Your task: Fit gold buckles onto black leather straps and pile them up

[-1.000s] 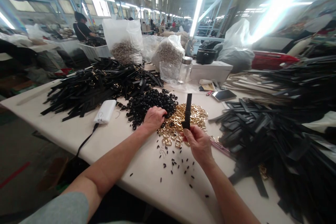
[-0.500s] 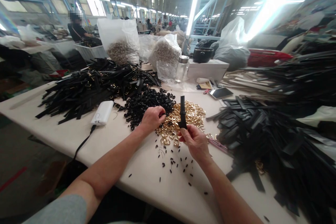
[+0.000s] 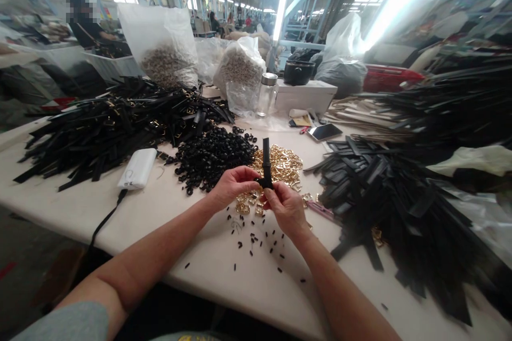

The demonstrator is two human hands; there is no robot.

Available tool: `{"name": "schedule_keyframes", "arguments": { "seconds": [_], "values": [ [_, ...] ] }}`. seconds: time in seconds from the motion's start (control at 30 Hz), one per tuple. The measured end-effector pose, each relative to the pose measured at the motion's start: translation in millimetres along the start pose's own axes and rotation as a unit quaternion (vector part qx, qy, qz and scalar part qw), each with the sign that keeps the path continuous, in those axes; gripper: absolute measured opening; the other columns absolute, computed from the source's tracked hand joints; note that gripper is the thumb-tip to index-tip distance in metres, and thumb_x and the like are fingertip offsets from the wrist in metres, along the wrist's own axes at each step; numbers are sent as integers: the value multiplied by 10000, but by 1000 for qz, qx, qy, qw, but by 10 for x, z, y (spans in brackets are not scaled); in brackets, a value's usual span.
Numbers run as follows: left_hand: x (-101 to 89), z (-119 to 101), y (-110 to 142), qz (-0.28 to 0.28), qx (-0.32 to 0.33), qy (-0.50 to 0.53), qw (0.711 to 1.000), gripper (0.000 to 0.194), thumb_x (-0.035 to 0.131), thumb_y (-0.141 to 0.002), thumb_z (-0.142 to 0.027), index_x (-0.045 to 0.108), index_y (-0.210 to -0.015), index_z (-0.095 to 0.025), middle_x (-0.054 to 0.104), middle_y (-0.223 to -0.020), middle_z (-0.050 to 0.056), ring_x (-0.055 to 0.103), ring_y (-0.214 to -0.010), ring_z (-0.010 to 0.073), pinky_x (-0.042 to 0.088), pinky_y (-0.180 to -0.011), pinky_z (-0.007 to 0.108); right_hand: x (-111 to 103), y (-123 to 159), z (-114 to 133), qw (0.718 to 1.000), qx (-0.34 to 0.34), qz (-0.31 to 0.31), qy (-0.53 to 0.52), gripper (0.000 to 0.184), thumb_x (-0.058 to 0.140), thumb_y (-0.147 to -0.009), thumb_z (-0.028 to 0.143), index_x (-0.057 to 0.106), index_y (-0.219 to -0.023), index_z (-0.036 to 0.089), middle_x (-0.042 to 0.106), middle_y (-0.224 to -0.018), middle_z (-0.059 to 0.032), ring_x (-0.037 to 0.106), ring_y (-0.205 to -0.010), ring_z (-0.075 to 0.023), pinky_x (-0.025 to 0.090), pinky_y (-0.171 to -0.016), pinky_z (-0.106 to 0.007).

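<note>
My right hand [image 3: 286, 206] pinches a short black strap [image 3: 266, 154], which stands upright with its lower part folded at the fingertips. Close beside it, my left hand [image 3: 234, 187] has thumb and fingers closed on a small black piece at the strap's lower end. It looks like one of the strap loops, though the fingers partly cover it. A heap of black strap loops [image 3: 218, 154] lies behind my left hand. Gold buckles [image 3: 286, 162] are piled behind the strap, and several more lie loose below the hands.
Black straps with buckles [image 3: 108, 122] cover the table's left; plain black straps [image 3: 372, 192] pile up at right. A white power bank [image 3: 138, 168] with a cable, a glass jar [image 3: 266, 97] and a phone [image 3: 325, 132] lie around. Small black bits [image 3: 252, 237] scatter in front. A person [image 3: 86, 24] sits far left.
My left hand has moved from the edge of the loop heap rightward to the strap, with a small black piece in its fingers. My right hand still holds the strap. The view has shifted slightly.
</note>
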State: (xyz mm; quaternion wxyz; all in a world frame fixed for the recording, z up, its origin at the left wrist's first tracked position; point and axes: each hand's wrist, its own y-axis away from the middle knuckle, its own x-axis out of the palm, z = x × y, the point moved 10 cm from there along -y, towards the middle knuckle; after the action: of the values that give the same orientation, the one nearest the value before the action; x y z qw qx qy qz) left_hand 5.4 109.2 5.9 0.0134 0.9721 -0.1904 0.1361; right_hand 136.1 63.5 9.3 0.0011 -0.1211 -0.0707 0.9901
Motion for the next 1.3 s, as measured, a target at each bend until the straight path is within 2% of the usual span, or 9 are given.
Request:
{"name": "schedule_keyframes", "arguments": {
  "seconds": [0.23, 0.4, 0.6, 0.7, 0.8, 0.97, 1.17, 1.3],
  "values": [
    [12, -40, 19, 0, 14, -16, 1000, 279, 804, -668, -288, 692, -867, -128, 712, -822, 38, 659, -727, 137, 532, -746, 294, 15, 2, -24, 999, -2, 14, 38, 265, 552, -889, 444, 615, -875, 187, 691, -705, -24, 662, -542, -148, 530, -496, -251],
    [55, -132, 28, 15, 42, -13, 999, 253, 805, -670, -281, 701, -850, -139, 702, -879, 38, 661, -801, 140, 532, -761, 269, 21, -11, -44, 999, -5, 15, 48, 253, 553, -888, 438, 605, -856, 192, 686, -686, -15, 662, -542, -147, 528, -508, -252],
    [0, -25, 11, 9, 5, -25, 1000, 274, 827, -629, -266, 698, -831, -132, 689, -760, 10, 630, -663, 97, 517, -665, 227, 96, 7, -36, 997, -7, 55, 60, 228, 549, -886, 409, 603, -827, 195, 693, -677, -9, 652, -519, -136, 512, -497, -242],
    [-33, 11, 6, -1, -1, -37, 999, 299, 837, -605, -255, 686, -831, -131, 666, -704, -9, 606, -600, 82, 501, -606, 212, 82, 7, -23, 995, -4, 55, 86, 224, 550, -884, 397, 595, -788, 200, 692, -661, -7, 646, -513, -133, 502, -499, -238],
    [-14, 3, 17, 0, -4, -42, 999, 312, 837, -602, -267, 679, -834, -130, 673, -719, 1, 617, -610, 94, 515, -625, 231, 31, -2, -37, 994, 9, 42, 105, 227, 550, -879, 393, 578, -753, 206, 686, -632, -3, 641, -510, -135, 494, -499, -238],
    [28, -57, 42, 12, -5, -60, 998, 289, 737, -737, -366, 705, -900, -130, 700, -796, 44, 641, -660, 116, 534, -672, 262, -14, -15, -38, 995, 3, 33, 95, 242, 537, -884, 404, 588, -771, 197, 689, -635, -11, 634, -501, -129, 487, -495, -231],
    [-12, 98, 18, 21, -60, -23, 998, 285, 777, -683, -291, 708, -911, -135, 721, -855, 53, 651, -672, 110, 532, -695, 264, -8, -21, -34, 993, 1, 40, 114, 250, 544, -887, 400, 568, -738, 200, 688, -635, -6, 635, -515, -127, 470, -498, -225],
    [-54, 160, 12, 4, -75, -14, 997, 236, 762, -678, -256, 712, -866, -122, 712, -779, 44, 640, -630, 99, 528, -665, 246, 24, -15, -19, 991, 4, 59, 120, 233, 535, -892, 385, 587, -755, 204, 694, -645, -3, 640, -526, -129, 469, -509, -229]
  ]
}}
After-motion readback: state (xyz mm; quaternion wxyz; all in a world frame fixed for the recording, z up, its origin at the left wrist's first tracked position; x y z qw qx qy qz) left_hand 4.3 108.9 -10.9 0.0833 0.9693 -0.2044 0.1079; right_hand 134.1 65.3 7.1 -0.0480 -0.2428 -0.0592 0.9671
